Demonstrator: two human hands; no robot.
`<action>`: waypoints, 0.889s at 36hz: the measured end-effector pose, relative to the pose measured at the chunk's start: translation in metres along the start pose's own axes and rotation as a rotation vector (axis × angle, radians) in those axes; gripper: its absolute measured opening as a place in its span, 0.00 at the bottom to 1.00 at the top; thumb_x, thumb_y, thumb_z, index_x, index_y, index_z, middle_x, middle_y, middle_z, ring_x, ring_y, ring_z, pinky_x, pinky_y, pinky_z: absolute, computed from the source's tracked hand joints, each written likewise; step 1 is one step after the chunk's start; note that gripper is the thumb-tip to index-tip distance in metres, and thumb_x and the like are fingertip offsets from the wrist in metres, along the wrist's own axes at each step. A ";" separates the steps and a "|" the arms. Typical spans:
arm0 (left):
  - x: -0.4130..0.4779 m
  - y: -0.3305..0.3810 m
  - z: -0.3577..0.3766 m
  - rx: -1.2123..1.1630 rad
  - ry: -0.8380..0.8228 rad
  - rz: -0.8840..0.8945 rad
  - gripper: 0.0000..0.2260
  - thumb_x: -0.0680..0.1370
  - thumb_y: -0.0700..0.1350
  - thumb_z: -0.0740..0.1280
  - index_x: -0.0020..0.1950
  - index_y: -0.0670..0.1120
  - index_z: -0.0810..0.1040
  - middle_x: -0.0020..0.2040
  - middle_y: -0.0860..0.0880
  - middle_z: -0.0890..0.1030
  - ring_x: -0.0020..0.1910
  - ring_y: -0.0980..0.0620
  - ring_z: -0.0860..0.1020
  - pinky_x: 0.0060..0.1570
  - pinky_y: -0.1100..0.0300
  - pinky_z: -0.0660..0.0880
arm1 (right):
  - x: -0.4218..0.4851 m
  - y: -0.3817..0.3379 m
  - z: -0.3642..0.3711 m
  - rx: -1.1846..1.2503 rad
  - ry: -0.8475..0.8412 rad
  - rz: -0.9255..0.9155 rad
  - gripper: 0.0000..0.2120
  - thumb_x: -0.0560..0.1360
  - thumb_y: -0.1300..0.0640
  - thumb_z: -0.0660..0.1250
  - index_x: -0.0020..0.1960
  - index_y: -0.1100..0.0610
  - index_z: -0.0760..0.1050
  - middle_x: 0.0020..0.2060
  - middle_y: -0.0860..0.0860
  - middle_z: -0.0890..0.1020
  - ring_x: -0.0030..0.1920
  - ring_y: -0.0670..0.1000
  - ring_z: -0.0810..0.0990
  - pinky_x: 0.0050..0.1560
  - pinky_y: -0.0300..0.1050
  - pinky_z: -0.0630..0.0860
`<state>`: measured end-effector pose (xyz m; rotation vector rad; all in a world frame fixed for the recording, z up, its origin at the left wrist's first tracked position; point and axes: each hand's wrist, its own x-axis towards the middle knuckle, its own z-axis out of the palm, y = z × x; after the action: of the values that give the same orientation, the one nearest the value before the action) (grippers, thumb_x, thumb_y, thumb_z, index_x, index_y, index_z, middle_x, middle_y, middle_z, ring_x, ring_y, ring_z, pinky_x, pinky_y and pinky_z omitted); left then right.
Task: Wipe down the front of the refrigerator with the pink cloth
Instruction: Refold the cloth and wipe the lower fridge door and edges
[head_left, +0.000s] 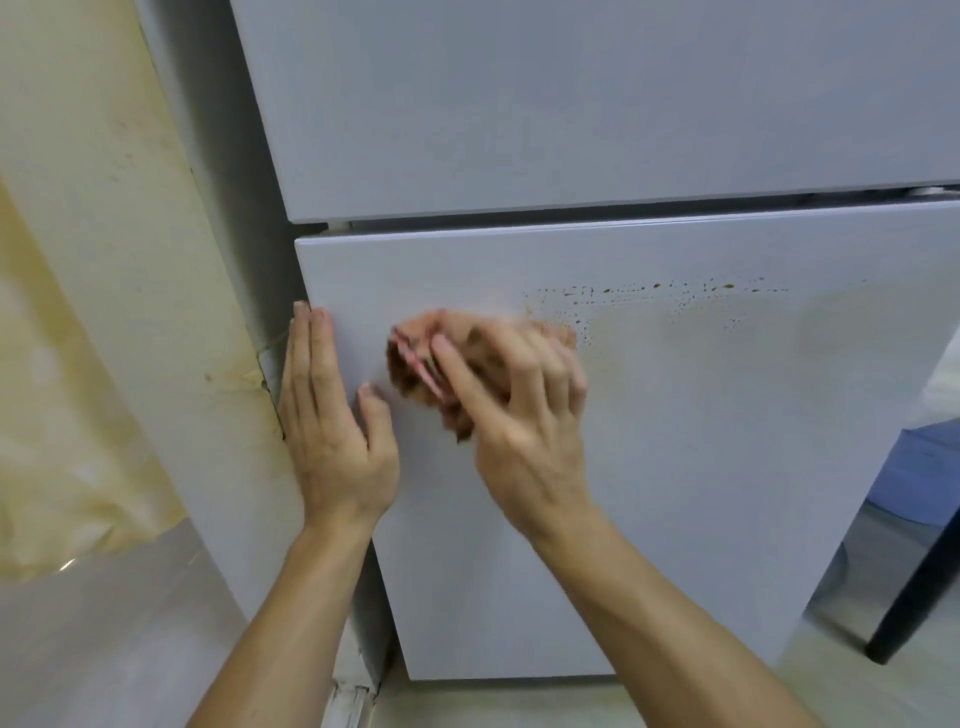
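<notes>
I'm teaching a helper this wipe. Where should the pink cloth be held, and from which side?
Take the pink cloth across its outer face, from the front, as the right hand does, fingers curled over the wad. It is pressed against the lower refrigerator door, so only that face and its edges are free.

Likely a home kitchen: a white two-door refrigerator (571, 130) behind the right grip (524, 410), a stained yellowish wall (104, 260) to its left, pale floor (104, 649) below.
</notes>
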<state>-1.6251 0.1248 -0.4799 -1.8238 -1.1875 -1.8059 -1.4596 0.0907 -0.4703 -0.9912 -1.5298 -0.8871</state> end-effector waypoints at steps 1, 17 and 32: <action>0.000 0.000 0.000 -0.002 0.003 0.000 0.29 0.82 0.38 0.59 0.83 0.37 0.58 0.83 0.44 0.57 0.84 0.45 0.57 0.82 0.42 0.57 | 0.014 -0.001 -0.001 -0.021 0.045 0.038 0.22 0.81 0.64 0.68 0.72 0.49 0.79 0.68 0.51 0.68 0.70 0.55 0.69 0.71 0.51 0.64; -0.014 0.006 0.011 0.102 0.011 0.129 0.28 0.81 0.35 0.59 0.82 0.34 0.60 0.83 0.36 0.59 0.84 0.35 0.55 0.83 0.38 0.53 | -0.095 0.008 0.005 -0.050 -0.165 -0.088 0.23 0.81 0.67 0.63 0.68 0.45 0.82 0.58 0.48 0.71 0.56 0.51 0.72 0.52 0.46 0.70; -0.016 0.012 0.017 0.075 0.039 0.109 0.26 0.83 0.41 0.56 0.80 0.33 0.62 0.82 0.35 0.61 0.84 0.36 0.55 0.81 0.35 0.55 | 0.057 0.011 -0.020 0.072 0.075 0.235 0.25 0.79 0.65 0.58 0.71 0.52 0.80 0.56 0.57 0.78 0.56 0.55 0.68 0.55 0.56 0.73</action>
<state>-1.6032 0.1243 -0.4935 -1.7682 -1.1037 -1.7060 -1.4479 0.0841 -0.4108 -1.0486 -1.3408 -0.6906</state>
